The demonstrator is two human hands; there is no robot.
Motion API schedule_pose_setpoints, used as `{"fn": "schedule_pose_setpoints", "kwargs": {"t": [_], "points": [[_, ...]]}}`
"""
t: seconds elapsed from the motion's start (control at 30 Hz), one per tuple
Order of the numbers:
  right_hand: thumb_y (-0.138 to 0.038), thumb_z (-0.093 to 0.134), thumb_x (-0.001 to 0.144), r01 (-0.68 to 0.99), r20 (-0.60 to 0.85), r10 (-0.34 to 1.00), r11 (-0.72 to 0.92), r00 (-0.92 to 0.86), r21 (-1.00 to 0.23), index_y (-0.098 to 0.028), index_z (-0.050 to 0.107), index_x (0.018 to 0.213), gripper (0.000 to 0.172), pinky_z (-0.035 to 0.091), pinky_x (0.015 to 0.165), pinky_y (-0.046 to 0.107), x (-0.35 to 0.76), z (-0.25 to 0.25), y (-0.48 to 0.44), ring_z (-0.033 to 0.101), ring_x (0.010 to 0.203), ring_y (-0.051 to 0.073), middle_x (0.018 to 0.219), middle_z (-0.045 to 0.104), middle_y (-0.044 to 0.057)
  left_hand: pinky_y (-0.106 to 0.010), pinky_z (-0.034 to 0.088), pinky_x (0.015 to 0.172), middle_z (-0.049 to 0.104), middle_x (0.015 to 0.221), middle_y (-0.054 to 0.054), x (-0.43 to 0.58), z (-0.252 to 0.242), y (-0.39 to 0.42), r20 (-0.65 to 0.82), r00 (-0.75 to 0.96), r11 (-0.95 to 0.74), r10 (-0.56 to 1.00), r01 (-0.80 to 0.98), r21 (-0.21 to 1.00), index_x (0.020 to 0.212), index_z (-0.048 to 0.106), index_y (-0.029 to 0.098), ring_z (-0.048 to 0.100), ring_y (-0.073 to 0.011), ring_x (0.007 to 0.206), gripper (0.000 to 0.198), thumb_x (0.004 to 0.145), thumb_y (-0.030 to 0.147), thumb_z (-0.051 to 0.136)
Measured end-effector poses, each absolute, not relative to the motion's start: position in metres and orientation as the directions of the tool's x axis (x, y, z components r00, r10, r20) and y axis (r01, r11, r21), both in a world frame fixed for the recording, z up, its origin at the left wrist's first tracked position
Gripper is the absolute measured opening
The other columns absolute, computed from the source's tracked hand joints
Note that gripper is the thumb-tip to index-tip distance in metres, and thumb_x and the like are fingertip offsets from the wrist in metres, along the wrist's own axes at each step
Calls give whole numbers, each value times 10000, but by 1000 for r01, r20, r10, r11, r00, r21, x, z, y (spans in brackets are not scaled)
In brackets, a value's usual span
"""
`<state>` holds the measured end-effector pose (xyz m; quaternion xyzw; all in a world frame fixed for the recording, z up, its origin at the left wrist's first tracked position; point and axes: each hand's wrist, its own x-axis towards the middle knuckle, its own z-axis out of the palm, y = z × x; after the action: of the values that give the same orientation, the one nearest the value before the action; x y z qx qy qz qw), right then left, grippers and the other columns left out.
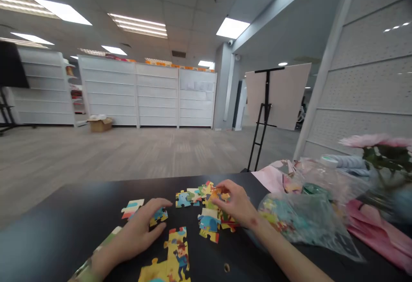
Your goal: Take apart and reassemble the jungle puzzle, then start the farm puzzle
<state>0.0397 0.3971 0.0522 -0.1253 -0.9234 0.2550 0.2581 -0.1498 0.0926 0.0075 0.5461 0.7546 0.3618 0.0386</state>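
Note:
Colourful cardboard jigsaw pieces lie in loose groups on a black table (80, 200). My right hand (233, 202) pinches a small orange-and-yellow jigsaw piece (222, 195) above a cluster of pieces (209, 222). My left hand (135, 230) rests with its fingers apart, nearest a blue-and-yellow piece (159, 216) and a striped piece (131, 208). Below it, a joined section showing a cartoon figure (180, 256) lies on the table. A clear plastic bag of pieces (299, 217) lies to the right of my right hand.
A pink cloth (380, 235) and a vase of pink flowers (383, 153) stand at the table's right. Beyond the far edge are a black easel (265, 119), a cardboard box (100, 124) and white shelving (157, 97).

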Motion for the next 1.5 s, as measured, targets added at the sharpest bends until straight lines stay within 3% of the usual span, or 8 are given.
{"fn": "schedule_pose_setpoints", "kwargs": {"t": [0.13, 0.2, 0.27, 0.4, 0.63, 0.83, 1.03, 1.5], "points": [[-317, 758, 820, -145, 551, 138, 887, -823, -438, -219, 660, 1027, 249, 535, 893, 374, 42, 50, 345, 674, 1026, 253, 1080, 703, 76, -422, 555, 969, 658, 1172, -97, -108, 16, 117, 273, -467, -88, 841, 381, 921, 1333, 531, 236, 675, -245, 1053, 436, 938, 397, 624], [-308, 774, 821, -253, 584, 29, 883, -811, -396, -229, 653, 1058, 277, 539, 929, 387, 45, 46, 322, 661, 1098, 271, 1135, 690, 90, -348, 591, 796, 640, 1012, -43, -94, 19, 128, 212, -465, -180, 860, 112, 977, 1352, 480, 234, 677, -194, 887, 543, 902, 458, 685], [-328, 783, 826, -325, 598, -41, 868, -800, -375, -236, 647, 1095, 316, 549, 933, 390, 47, 43, 308, 658, 1111, 278, 1145, 686, 96, -280, 574, 653, 587, 828, 25, -93, 24, 130, 167, -462, -184, 871, 8, 983, 1260, 506, 213, 600, -122, 673, 537, 853, 471, 745], [-319, 633, 931, -348, 590, -55, 850, -806, -396, -237, 616, 1200, 281, 576, 817, 357, 47, 43, 308, 687, 959, 233, 1173, 679, 97, -210, 522, 552, 575, 763, 42, -121, 42, 104, 21, -333, 27, 943, 140, 990, 1191, 596, 184, 563, -102, 616, 440, 817, 350, 758], [-285, 498, 991, -249, 465, 4, 841, -886, -481, -217, 641, 1039, 166, 544, 735, 341, 43, 41, 321, 668, 811, 203, 968, 693, 62, -193, 478, 495, 603, 656, 53, -163, 62, 65, -175, -253, 254, 952, 330, 909, 1161, 681, 175, 607, -126, 558, 428, 735, 182, 717], [-256, 477, 1002, -266, 369, -69, 815, -927, -515, -221, 627, 1015, 155, 521, 824, 365, 44, 37, 316, 664, 921, 215, 1017, 692, 71, -205, 473, 510, 610, 678, 30, -152, 55, 75, -149, -280, 272, 948, 479, 835, 1263, 667, 140, 620, -137, 554, 471, 798, 215, 672], [-240, 475, 992, -234, 333, -55, 817, -941, -527, -215, 631, 1009, 158, 508, 862, 385, 45, 36, 318, 659, 957, 221, 1032, 691, 70, -209, 407, 577, 603, 743, 15, -144, 60, 79, -65, -292, 244, 954, 635, 732, 1182, 734, 159, 558, -140, 665, 445, 768, 315, 778], [-159, 532, 923, -234, 295, -86, 824, -952, -516, -222, 641, 973, 135, 506, 841, 358, 46, 39, 314, 651, 930, 214, 988, 689, 47, -214, 428, 589, 607, 710, 22, -146, 48, 83, -125, -295, 264, 947, 497, 826, 1030, 679, 136, 568, -129, 638, 363, 798, 410, 729]]}}
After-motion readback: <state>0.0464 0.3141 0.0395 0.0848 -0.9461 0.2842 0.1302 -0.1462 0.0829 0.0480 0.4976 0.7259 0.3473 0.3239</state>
